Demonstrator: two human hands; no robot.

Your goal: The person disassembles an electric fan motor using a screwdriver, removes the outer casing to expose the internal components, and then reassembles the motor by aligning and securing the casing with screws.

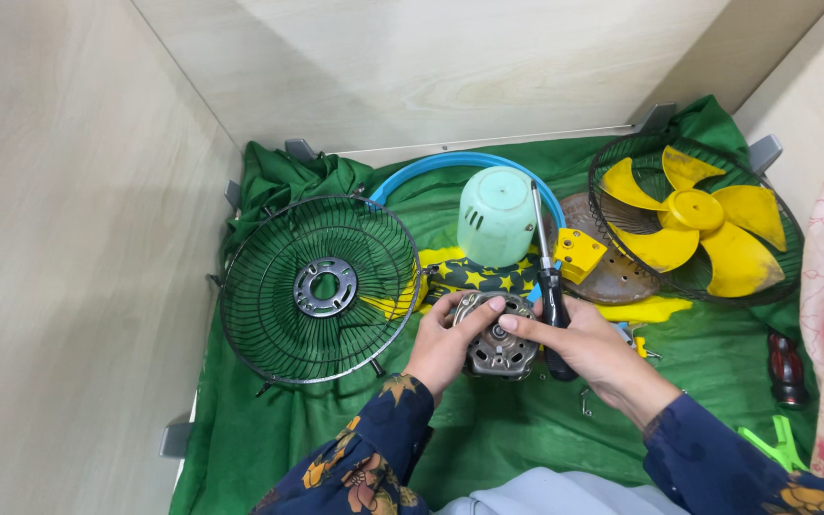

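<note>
Head: left hand [442, 345] grips ribbed metal motor [498, 345].

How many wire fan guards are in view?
2. One guard lies on the green cloth, beside the left hand. The other guard sits at the far right, holding the yellow fan blade. None seem hidden.
</note>
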